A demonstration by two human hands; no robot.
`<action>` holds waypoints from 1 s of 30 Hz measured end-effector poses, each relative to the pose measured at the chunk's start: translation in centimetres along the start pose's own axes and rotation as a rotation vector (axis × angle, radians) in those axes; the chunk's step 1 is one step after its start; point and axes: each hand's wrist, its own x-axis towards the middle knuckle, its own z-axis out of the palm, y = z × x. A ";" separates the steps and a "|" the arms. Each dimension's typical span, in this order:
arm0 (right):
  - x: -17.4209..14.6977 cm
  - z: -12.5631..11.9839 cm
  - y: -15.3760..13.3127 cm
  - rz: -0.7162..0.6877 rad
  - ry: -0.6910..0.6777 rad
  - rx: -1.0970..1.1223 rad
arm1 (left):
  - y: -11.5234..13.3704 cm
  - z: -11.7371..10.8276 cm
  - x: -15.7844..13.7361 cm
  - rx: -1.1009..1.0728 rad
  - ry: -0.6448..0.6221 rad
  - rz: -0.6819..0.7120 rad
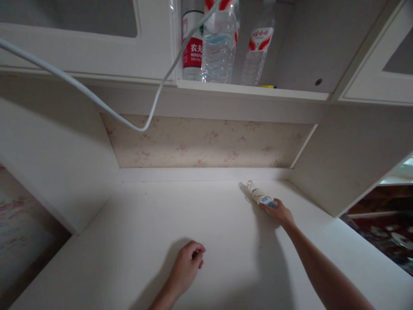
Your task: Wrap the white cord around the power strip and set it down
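My right hand (279,211) is closed around the near end of a small cream-coloured ribbed bundle (258,194) with a blue and white label. It looks like wound cord, though its exact kind is unclear. A thin loop sticks out from its far end, close to the back of the white tabletop (200,211). My fingers cover its near end. Over the middle front of the tabletop is my left hand (189,265), its fingers curled in, with a dark gap between thumb and fingers and nothing visible inside.
Above, an open shelf (284,91) holds several plastic bottles, among them a clear water bottle (217,47) and a bottle with a red and white label (256,51). A white cable (106,107) hangs down in front. White side panels (355,150) flank the tabletop.
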 end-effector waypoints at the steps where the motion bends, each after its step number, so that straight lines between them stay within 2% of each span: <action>1: -0.1 -0.3 0.0 0.001 -0.023 -0.017 | 0.0 0.0 0.0 0.011 0.001 0.005; 3: -0.4 -1.1 -0.2 -0.010 -0.062 -0.024 | -0.1 0.0 -0.1 0.026 0.002 0.022; 5: -1.3 -1.8 -0.6 -0.035 -0.044 -0.032 | -0.1 0.0 -0.1 0.029 0.004 0.036; 7: -2.8 -2.4 -1.5 -0.081 0.060 -0.039 | 0.0 -0.1 0.0 0.019 0.011 0.036; 9: -5.2 -2.5 -3.0 -0.168 0.229 0.005 | 0.0 -0.1 0.1 0.001 0.025 0.017; 11: -8.7 -1.8 -5.2 -0.286 0.339 0.169 | 0.0 0.0 0.3 -0.029 0.039 -0.004; 12: -10.8 -1.1 -6.5 -0.342 0.316 0.302 | 0.0 0.0 0.4 -0.055 0.046 -0.016; 13: -13.0 -0.3 -8.0 -0.374 0.229 0.453 | 0.0 0.0 0.5 -0.092 0.056 -0.030; 16: -20.1 3.1 -12.6 -0.394 -0.269 0.892 | 0.2 -0.2 0.7 -0.233 0.094 -0.058; 18: -24.2 5.1 -15.5 -0.395 -0.611 1.064 | 0.2 -0.5 0.7 -0.309 0.145 -0.042; 19: -25.8 5.9 -16.6 -0.412 -0.714 1.102 | 0.2 -0.8 0.7 -0.341 0.177 -0.030; 20: -27.1 6.5 -17.5 -0.432 -0.731 1.106 | 0.2 -1.0 0.7 -0.373 0.211 -0.021; 22: -28.6 7.3 -18.6 -0.498 -0.643 1.061 | 0.0 -1.3 0.6 -0.438 0.256 -0.019; 24: -28.9 7.6 -18.7 -0.523 -0.591 1.027 | -0.2 -1.4 0.7 -0.485 0.241 -0.028; 28: -28.1 7.7 -17.9 -0.493 -0.746 1.070 | -0.4 -0.9 1.0 -0.499 0.102 -0.071; 30: -27.8 7.9 -17.7 -0.488 -0.780 1.079 | -0.4 -0.5 1.2 -0.504 0.063 -0.094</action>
